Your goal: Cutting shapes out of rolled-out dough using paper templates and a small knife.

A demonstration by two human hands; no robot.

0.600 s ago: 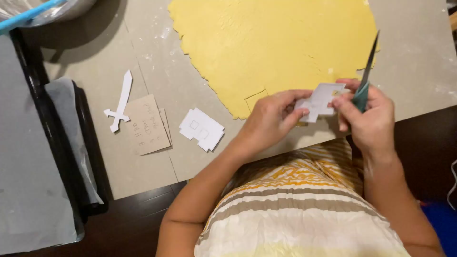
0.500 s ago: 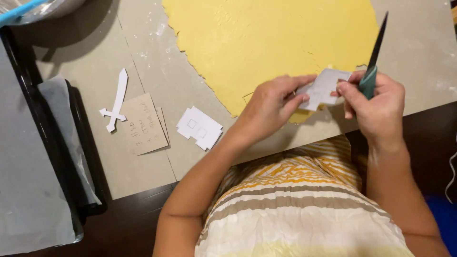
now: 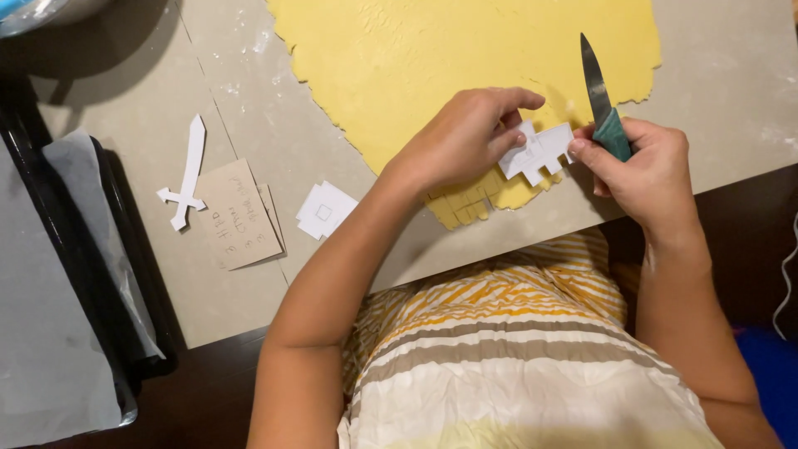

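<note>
A sheet of rolled yellow dough [image 3: 432,58] lies on a grey work surface [image 3: 274,150]. My left hand [image 3: 465,137] pinches a white paper template [image 3: 540,152] just above the dough's near edge, where notched cuts show. My right hand [image 3: 644,170] grips a small knife [image 3: 600,96] by its green handle, blade pointing away over the dough, and its fingertip touches the template's right end.
A white sword-shaped paper cutout [image 3: 187,170], a brown card [image 3: 237,214] and a square white cutout [image 3: 326,210] lie left of my arm. A black tray lined with parchment [image 3: 75,274] sits at the left edge. A dark table [image 3: 199,399] runs along the front.
Both hands have shifted slightly up and left over the dough's edge. The template now sits lower against the dough, and the knife blade leans more upright.
</note>
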